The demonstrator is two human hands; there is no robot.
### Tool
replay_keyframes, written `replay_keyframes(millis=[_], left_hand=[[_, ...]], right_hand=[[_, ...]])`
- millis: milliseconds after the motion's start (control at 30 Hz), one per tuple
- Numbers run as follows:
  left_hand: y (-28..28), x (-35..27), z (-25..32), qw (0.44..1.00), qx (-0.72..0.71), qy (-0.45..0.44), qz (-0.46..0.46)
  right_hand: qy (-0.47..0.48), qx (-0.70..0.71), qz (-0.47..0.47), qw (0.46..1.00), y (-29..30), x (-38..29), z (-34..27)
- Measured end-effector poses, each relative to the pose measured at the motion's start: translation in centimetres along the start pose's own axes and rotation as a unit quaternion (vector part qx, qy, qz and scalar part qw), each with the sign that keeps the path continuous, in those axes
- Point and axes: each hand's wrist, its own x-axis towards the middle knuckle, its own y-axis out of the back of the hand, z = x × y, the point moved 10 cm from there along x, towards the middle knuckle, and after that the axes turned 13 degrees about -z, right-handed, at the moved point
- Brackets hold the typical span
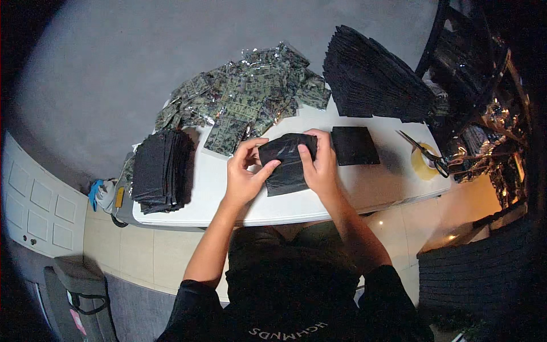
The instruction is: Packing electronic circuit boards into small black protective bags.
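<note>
Between my two hands is a black packet (285,171) in a thin, shiny wrap, raised over the near side of the white table (205,205). My left hand (248,169) grips its left side, thumb on the front face and fingers behind. On the opposite side, my right hand (319,164) holds the upper right part with its thumb pressed on the front. Just right of that hand a flat black square (355,145) lies on the table. Further left stands a stack of black folded pieces (158,171).
Camouflage pieces in clear plastic (239,94) are heaped along the back. A tall fanned pile of black pieces (372,75) stands at back right. Scissors (425,154) rest across a roll of clear tape (423,164) near the right edge. A dark rack (474,85) stands beyond.
</note>
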Motion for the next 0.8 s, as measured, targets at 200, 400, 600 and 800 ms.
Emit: replay_keyframes(millis=[200, 400, 600, 800], left_hand=[[-1.0, 2.0, 6.6, 0.978, 0.138, -0.039, -0.149], [-2.8, 3.2, 8.7, 0.933, 0.227, -0.067, -0.271], [-1.7, 3.6, 10.2, 0.945, 0.230, -0.077, -0.221], [-2.3, 3.4, 10.2, 0.913, 0.262, -0.075, -0.303]], right_hand=[[0.068, -0.039, -0.205, 0.976, 1.6, 1.6, -5.0], [0.054, -0.063, -0.341, 0.936, 1.1, 2.5, -6.1], [0.055, -0.102, -0.360, 0.926, 2.4, 3.1, -6.1], [0.062, -0.079, -0.375, 0.922, 2.9, 3.6, -6.8]])
